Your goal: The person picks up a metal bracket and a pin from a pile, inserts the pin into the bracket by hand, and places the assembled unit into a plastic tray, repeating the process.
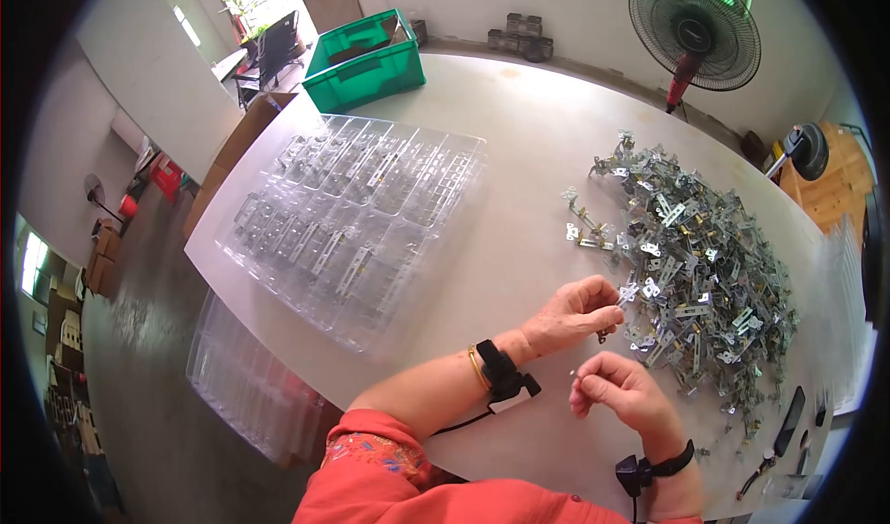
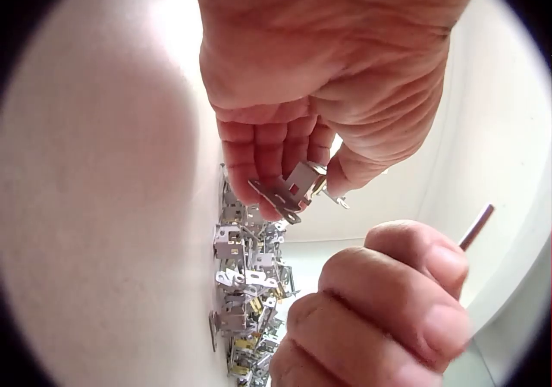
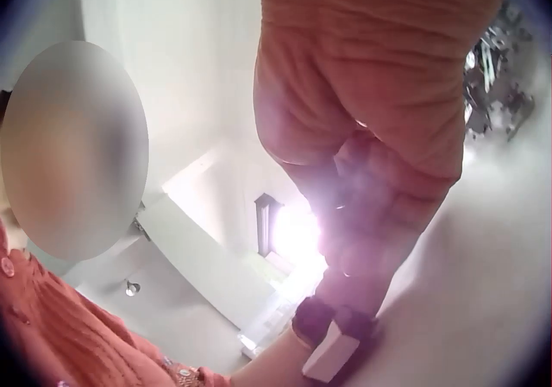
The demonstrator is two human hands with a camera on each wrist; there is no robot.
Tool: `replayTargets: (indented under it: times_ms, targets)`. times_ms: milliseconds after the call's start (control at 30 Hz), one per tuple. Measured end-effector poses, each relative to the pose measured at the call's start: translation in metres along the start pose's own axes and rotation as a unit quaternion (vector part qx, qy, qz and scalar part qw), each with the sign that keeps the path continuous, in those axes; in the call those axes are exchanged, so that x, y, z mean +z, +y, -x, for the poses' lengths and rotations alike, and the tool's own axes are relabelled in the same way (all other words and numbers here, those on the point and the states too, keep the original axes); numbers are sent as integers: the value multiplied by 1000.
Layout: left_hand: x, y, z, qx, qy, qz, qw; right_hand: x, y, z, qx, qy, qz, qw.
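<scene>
Between thumb and fingers my left hand (image 1: 577, 318) holds a small bent metal bracket (image 2: 297, 188) with flat, holed end tabs, at the near-left edge of a heap of similar metal brackets (image 1: 705, 264). A short way nearer to me, my right hand (image 1: 619, 392) is raised over the table with curled fingers. Thumb and index finger pinch a small, thin piece (image 1: 573, 373), pale at its tip in the head view; I cannot tell its kind. In the right wrist view the back of this hand hides most of the grip.
A clear compartment tray (image 1: 371, 236) filled with metal parts lies left on the white table (image 1: 519, 153). Behind it stands a green crate (image 1: 371, 74). Stacked clear trays (image 1: 250, 376) sit below the left edge. A fan (image 1: 693, 32) stands beyond; tools (image 1: 788, 422) lie right.
</scene>
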State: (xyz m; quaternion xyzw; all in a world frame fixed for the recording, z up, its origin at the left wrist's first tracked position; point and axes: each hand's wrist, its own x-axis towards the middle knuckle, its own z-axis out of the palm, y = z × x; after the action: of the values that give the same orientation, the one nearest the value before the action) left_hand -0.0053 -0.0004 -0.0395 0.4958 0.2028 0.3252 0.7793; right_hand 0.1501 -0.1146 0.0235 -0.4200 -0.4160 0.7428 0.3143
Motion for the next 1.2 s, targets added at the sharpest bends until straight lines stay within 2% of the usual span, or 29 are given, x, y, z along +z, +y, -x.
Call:
replayTargets:
  times_ms: [133,300,500,767,1000,1200]
  targets:
    - [0,-2,0,6,-1,6,1000,0,15,-7,63,-48,-1,997]
    - [0,-2,0,-10,6,-9,1000,-6,28,-12,74,-86,18,993]
    - [-2,-5,-2,-4,-8,-11,1000,-18,27,-15,72,-119,-32,990]
    - [0,-6,-3,-9,17,-20,1000,-20,30,-15,56,-160,-18,985]
    - [6,0,-6,-15,28,-52,998,-20,28,-13,50,-157,19,986]
    - [20,25,-3,40,43,-119,991,-22,32,-13,35,-178,14,983]
